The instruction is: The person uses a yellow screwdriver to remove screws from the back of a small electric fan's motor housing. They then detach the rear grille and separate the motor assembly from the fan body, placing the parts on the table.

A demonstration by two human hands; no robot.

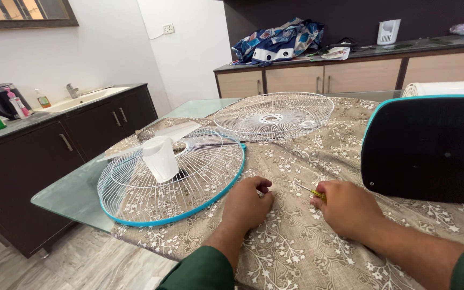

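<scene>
Teal-rimmed fan grille [173, 177]: lies flat at the desk's left edge, blades and white hub inside; its rim juts past the glass desk [65, 193], so a nudge could tip it off.
Left hand [248, 204]: clenched into a fist on the floral cloth [296, 241], gripping nothing visible; dragging the cloth would pull the grille along.
Right hand [347, 207]: pinching a thin yellow-handled tool [312, 191], tip lying near the left fist; a slip could jab those knuckles.
White grille [274, 115]: further back, well apart.
Black fan housing [428, 147]: just beside the right hand, liable to be bumped.
</scene>
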